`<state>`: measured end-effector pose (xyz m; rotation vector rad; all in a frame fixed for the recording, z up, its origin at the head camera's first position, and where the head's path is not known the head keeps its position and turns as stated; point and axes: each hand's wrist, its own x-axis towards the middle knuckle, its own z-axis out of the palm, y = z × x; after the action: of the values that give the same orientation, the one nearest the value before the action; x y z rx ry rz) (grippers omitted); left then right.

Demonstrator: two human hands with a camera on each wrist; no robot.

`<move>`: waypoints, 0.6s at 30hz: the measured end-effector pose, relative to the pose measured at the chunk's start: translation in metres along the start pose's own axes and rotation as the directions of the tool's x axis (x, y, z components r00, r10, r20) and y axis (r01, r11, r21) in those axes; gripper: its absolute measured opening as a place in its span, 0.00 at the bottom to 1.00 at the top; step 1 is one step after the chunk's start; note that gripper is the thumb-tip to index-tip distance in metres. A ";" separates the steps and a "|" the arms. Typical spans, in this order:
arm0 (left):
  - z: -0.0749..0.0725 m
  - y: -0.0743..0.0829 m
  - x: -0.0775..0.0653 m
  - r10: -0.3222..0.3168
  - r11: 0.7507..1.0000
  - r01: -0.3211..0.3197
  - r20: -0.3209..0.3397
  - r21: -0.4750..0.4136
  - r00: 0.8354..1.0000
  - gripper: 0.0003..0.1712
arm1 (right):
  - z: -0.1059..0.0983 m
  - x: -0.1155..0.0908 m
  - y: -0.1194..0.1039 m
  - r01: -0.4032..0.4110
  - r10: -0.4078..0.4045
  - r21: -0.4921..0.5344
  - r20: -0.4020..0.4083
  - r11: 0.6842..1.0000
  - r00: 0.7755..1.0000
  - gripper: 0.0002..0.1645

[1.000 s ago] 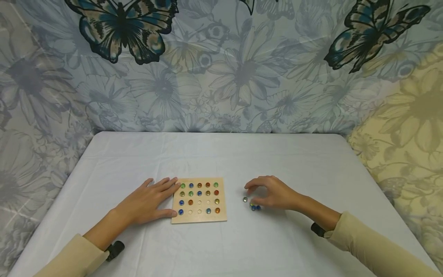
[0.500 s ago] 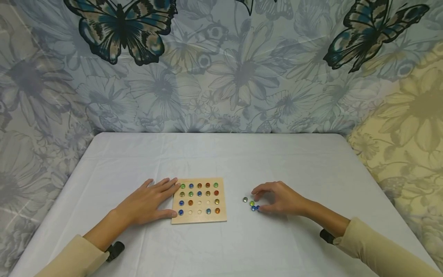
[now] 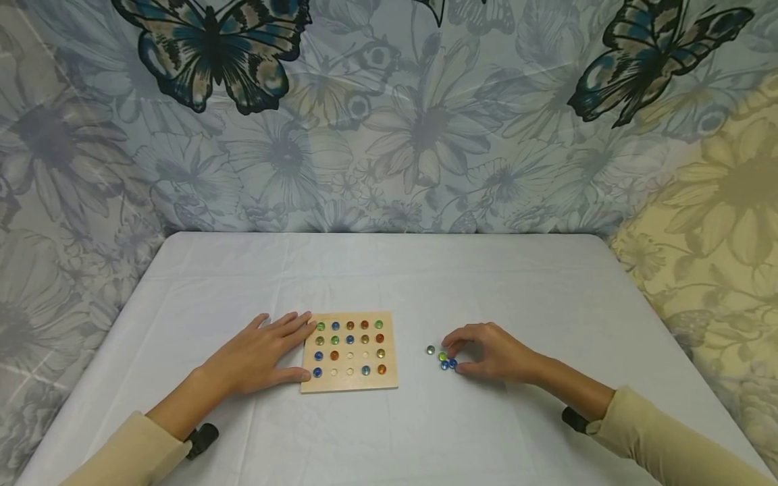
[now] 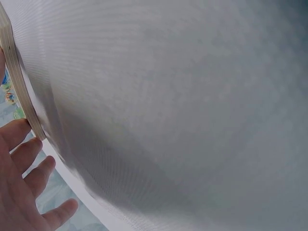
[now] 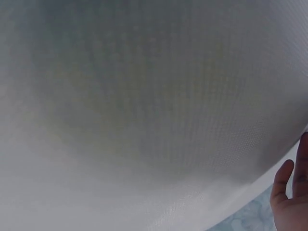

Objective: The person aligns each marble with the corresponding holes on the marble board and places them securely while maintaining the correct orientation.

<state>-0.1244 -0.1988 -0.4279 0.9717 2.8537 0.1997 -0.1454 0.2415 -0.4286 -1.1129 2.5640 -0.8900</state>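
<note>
In the head view a square wooden board (image 3: 389, 364) lies on the white table, with coloured glass marbles seated in rows of round hollows. Several hollows in its two nearer rows hold no marble. My left hand (image 3: 261, 354) rests spread along the board's left edge, its thumb and fingertips touching it; the left wrist view shows the board's side edge (image 4: 21, 89) against those fingers. To the right, my right hand (image 3: 495, 351) is beside a small cluster of loose marbles. Its curved fingers and thumb stand apart near a blue marble (image 3: 452, 363), a green marble (image 3: 442, 356) and a lighter blue marble (image 3: 444, 366).
A clear greyish marble (image 3: 430, 349) lies slightly apart from the cluster, towards the board. The white cloth-covered table (image 3: 389, 270) meets a butterfly-and-flower patterned fabric (image 3: 389, 135) at its back edge. Dark wrist cameras (image 3: 202, 440) are worn at both cuffs.
My right hand has drawn back a little to the right and nearer, uncovering the green and blue marbles, and its fingertips have lowered slightly. The left hand and board have not moved.
</note>
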 end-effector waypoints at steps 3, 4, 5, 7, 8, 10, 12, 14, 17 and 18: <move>0.000 0.000 0.000 0.000 1.000 0.000 0.001 -0.002 1.000 0.50 | 0.000 0.000 0.000 0.017 -0.017 0.005 -0.007 1.000 1.000 0.21; 0.000 -0.001 0.000 -0.001 1.000 0.001 0.002 -0.004 1.000 0.50 | 0.000 0.000 -0.001 0.019 -0.019 0.006 -0.007 1.000 1.000 0.20; 0.001 -0.001 0.000 -0.002 1.000 0.002 0.004 -0.005 1.000 0.50 | 0.000 0.000 -0.001 0.022 -0.022 0.008 -0.008 1.000 1.000 0.20; 0.001 -0.001 0.000 -0.004 1.000 0.004 0.006 -0.007 1.000 0.50 | 0.000 0.000 -0.001 0.017 -0.017 0.008 -0.008 1.000 1.000 0.20; 0.001 -0.001 0.000 -0.004 1.000 0.004 0.007 -0.008 1.000 0.50 | 0.000 0.000 -0.001 0.019 -0.019 0.004 -0.012 1.000 1.000 0.20; 0.000 -0.001 0.000 -0.005 1.000 0.006 0.005 -0.008 1.000 0.50 | 0.000 0.001 -0.001 0.013 -0.013 0.000 -0.013 1.000 1.000 0.19; 0.001 -0.001 0.000 -0.005 1.000 0.005 0.003 -0.009 1.000 0.50 | 0.000 0.001 -0.002 0.014 -0.014 -0.008 -0.020 1.000 1.000 0.19; 0.001 -0.001 0.000 -0.005 1.000 0.005 0.000 -0.008 1.000 0.50 | -0.001 0.002 -0.002 0.015 -0.015 -0.017 -0.026 1.000 1.000 0.19; 0.001 -0.001 0.000 -0.005 1.000 0.004 -0.003 -0.007 1.000 0.50 | -0.002 0.003 -0.001 0.006 -0.007 -0.023 -0.023 1.000 1.000 0.19; 0.000 -0.001 0.000 -0.005 1.000 0.005 -0.003 -0.007 1.000 0.50 | -0.002 0.003 -0.001 0.003 -0.004 -0.027 -0.021 1.000 1.000 0.19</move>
<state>-0.1248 -0.1990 -0.4284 0.9639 2.8559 0.2103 -0.1475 0.2393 -0.4261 -1.1214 2.5995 -0.8754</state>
